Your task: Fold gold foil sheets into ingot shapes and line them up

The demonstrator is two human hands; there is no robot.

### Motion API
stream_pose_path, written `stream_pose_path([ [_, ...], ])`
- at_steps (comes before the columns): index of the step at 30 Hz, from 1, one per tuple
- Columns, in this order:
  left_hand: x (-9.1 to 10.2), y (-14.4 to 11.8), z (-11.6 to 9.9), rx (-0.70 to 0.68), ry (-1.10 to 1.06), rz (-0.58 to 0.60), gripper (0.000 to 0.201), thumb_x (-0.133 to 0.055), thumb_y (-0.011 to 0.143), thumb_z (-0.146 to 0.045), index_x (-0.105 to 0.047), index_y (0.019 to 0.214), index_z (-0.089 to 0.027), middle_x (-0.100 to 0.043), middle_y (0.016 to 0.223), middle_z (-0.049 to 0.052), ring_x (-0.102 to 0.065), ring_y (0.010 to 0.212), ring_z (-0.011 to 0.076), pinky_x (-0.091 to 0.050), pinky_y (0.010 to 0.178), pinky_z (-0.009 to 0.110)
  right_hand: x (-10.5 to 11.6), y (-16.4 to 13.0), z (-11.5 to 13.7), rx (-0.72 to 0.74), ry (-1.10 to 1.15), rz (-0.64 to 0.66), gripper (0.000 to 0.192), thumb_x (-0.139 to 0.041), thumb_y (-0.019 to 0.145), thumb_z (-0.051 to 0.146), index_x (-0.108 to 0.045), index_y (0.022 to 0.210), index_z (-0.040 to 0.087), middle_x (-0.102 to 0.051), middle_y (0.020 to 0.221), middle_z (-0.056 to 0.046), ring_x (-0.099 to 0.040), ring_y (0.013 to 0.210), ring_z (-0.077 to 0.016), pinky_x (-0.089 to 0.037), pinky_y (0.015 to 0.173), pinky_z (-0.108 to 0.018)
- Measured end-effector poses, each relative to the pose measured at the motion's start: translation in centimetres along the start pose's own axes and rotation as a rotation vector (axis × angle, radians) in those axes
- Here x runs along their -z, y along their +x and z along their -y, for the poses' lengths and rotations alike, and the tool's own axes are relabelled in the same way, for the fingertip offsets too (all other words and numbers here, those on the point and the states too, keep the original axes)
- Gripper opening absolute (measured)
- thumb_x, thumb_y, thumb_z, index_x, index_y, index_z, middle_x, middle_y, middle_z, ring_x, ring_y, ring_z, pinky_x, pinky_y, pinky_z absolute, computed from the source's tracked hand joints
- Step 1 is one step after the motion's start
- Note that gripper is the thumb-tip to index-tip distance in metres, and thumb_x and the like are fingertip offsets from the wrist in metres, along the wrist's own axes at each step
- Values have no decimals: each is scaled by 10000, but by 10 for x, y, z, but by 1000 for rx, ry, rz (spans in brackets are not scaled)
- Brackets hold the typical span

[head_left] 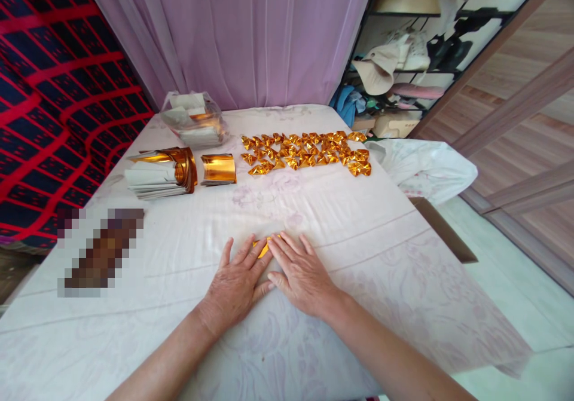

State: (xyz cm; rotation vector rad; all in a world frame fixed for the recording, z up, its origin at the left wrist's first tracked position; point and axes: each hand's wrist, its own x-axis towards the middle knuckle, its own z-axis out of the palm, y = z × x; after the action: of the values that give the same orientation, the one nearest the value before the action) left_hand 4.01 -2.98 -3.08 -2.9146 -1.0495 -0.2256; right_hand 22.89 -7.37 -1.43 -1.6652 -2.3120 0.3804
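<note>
My left hand (pixel 235 282) lies flat on the cloth-covered table, its fingers stretched out. Beside it my right hand (pixel 305 274) also rests flat, with fingers extended and the thumb near my left thumb. Both sets of fingertips press on a small piece of gold foil paper (pixel 262 249), mostly hidden under them. Farther back, several folded gold foil pieces (pixel 307 151) are laid out in rows. To their left are a small curved pile of gold foil sheets (pixel 219 168) and a thicker curled stack of foil paper (pixel 155 178) with pale backs.
A clear plastic bag (pixel 194 121) of foil papers sits at the table's back left. A blurred-out brown object (pixel 104 251) lies at the left. Past the right edge are a white plastic bag (pixel 433 168), a cardboard piece (pixel 443 230) and a loaded shelf (pixel 403 72). A purple curtain (pixel 251 36) hangs behind.
</note>
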Motion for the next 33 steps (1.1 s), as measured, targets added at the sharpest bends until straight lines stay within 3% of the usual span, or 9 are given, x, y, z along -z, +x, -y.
stream_pose_path([
  [5, -3, -2, 10, -47, -14, -7, 592, -313, 972, -582, -325, 1493, -301, -418, 1519, 23, -287, 1427, 294, 6, 1168, 536, -6, -2, -5, -42, -37, -8, 552, -406, 987, 397, -342, 1482, 160, -342, 1541, -80, -275, 1435, -226, -142, 1182, -536],
  [13, -7, -7, 11, -36, 21, -63, 545, -383, 966, -548, -378, 1466, -332, -390, 1537, 19, -241, 1444, 292, 39, 1169, 504, -13, -7, -6, -141, -91, -49, 547, -432, 975, 415, -391, 1460, 165, -326, 1549, -82, -271, 1436, -244, -183, 1169, -528],
  [24, -10, -13, 13, -54, 92, -128, 571, -464, 929, -560, -405, 1452, -339, -354, 1554, 52, -224, 1446, 312, 4, 1169, 506, -16, -11, -9, -127, -137, -89, 576, -515, 922, 357, -390, 1465, 211, -313, 1559, -55, -265, 1437, -252, -193, 1166, -524],
  [29, -7, -15, 18, -63, -10, -91, 577, -470, 926, -561, -379, 1461, -362, -355, 1554, 38, -265, 1434, 319, -110, 1169, 545, -19, -11, -10, -123, -157, -90, 591, -521, 907, 327, -385, 1468, 202, -304, 1561, -54, -268, 1436, -259, -199, 1165, -528],
  [33, -3, -15, 22, -31, -103, -32, 502, -478, 943, -501, -432, 1427, -375, -437, 1505, 15, -309, 1421, 319, -193, 1156, 568, -22, -12, -12, -115, -164, -86, 595, -503, 914, 341, -373, 1475, 191, -283, 1565, -57, -260, 1440, -270, -229, 1151, -537],
])
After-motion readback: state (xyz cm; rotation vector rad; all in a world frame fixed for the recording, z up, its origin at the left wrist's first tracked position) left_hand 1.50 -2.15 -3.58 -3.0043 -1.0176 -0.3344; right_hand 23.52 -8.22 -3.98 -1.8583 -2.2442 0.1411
